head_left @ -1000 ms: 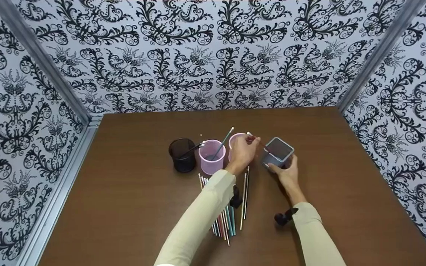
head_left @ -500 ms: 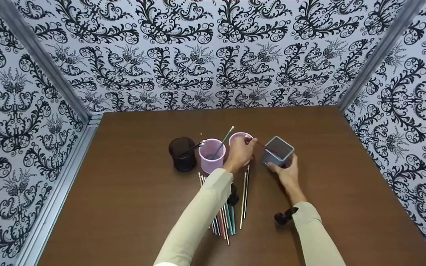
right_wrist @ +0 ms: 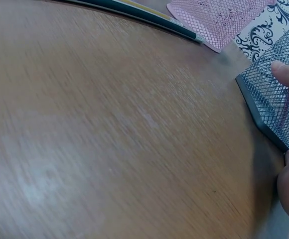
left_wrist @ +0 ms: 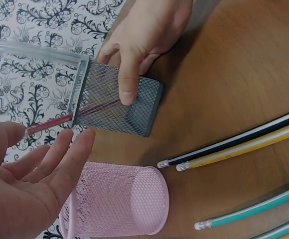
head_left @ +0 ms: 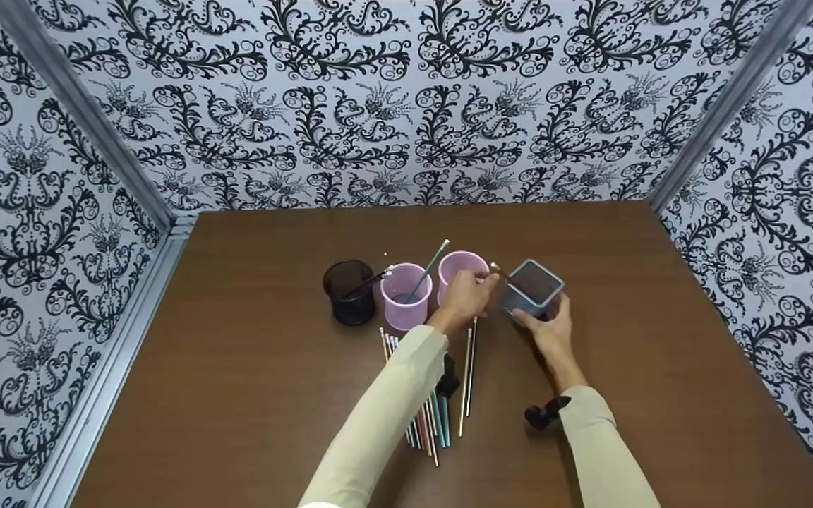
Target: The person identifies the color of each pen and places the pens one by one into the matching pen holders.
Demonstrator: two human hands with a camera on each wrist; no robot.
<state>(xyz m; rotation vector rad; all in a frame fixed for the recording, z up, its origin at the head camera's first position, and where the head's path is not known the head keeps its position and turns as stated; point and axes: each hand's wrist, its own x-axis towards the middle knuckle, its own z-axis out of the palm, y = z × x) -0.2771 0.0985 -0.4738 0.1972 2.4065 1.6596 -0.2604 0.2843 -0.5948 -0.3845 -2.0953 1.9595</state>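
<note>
Scrolled wallpaper (head_left: 378, 116) backs the brown bench (head_left: 251, 395). On the right side, the right hand (head_left: 551, 331) curls its fingers round a grey mesh cup (head_left: 519, 303); the left hand (head_left: 466, 296) has its fingers at the end of a red pencil (left_wrist: 50, 123) slanting inside, pinching or not I cannot tell.

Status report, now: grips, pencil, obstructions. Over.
Right grip holding grey mesh holder. Left grip at outer end of red pencil, pinch unclear. Pencil slants into holder. Nothing visibly blocking.
</note>
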